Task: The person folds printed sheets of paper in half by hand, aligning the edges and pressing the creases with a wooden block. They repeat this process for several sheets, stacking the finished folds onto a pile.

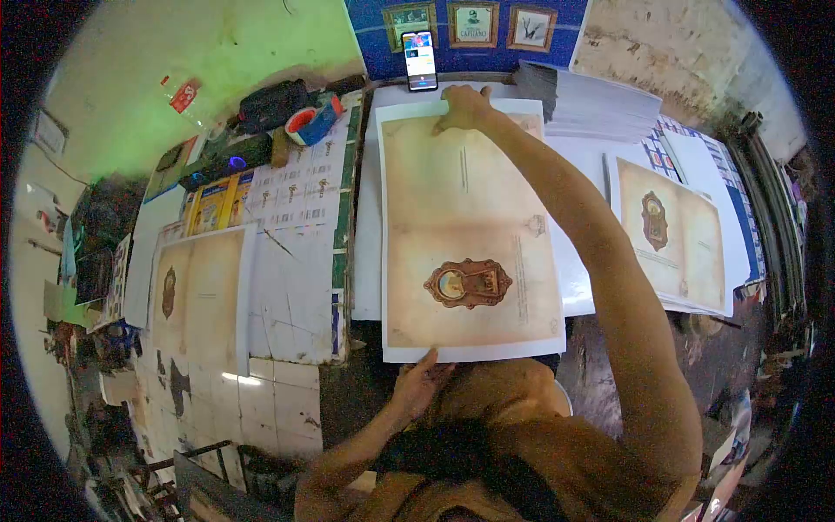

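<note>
A large printed sheet (470, 204) with a tan parchment design and an ornate brown frame picture lies lengthwise in front of me. Its near end hangs past the table's front edge. My left hand (424, 383) is closed on the near edge, thumb on top and the other fingers underneath. Across the far edge, my right hand (466, 109) rests on the paper with its fingers apart. A lit phone (420, 61) stands upright just beyond that hand.
Matching prints lie in a stack at the right (670, 230) and as a sheet at the left (200, 296). A pile of white paper (600, 104) is at the back right. Tape rolls (313, 122) and a black bag (274, 104) sit back left. Framed pictures (472, 24) line the rear.
</note>
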Demonstrator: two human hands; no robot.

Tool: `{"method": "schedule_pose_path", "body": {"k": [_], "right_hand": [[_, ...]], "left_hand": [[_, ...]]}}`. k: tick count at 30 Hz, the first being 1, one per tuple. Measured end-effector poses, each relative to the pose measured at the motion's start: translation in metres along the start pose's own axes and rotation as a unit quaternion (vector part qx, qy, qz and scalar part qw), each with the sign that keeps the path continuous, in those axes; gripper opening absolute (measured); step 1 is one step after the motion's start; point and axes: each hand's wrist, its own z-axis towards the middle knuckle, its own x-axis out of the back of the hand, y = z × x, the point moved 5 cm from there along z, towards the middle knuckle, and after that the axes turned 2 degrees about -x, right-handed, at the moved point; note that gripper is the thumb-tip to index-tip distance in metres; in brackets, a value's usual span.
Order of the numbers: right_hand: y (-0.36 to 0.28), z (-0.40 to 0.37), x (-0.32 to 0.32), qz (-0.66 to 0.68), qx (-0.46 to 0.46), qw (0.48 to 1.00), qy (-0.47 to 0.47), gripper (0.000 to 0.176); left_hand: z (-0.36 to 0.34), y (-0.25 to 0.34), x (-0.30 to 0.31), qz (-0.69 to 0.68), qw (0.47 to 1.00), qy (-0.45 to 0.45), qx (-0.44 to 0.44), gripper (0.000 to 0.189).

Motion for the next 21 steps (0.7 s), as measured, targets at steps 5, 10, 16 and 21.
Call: {"method": "schedule_pose_path", "body": {"k": [5, 10, 16, 21], "right_hand": [[0.008, -0.091, 0.035, 0.131, 0.134, 0.969, 0.16, 0.06], [0.054, -0.294, 0.069, 0.251, -0.009, 0.968, -0.028, 0.029], [0.087, -0.46, -0.011, 0.265, -0.278, 0.881, -0.275, 0.062], [0.05, -0.453, -0.018, 0.355, -0.246, 0.888, -0.157, 0.078]], "left_hand": [[-0.005, -0.004, 0.017, -0.055, 0.995, -0.054, 0.06, 0.036], [-0.024, 0.049, 0.043, 0.354, 0.925, 0.111, -0.086, 0.051], [-0.036, 0.074, 0.012, 0.596, 0.721, 0.121, -0.333, 0.054], [-0.037, 0.091, 0.004, 0.686, 0.689, 0.063, -0.223, 0.059]]}}
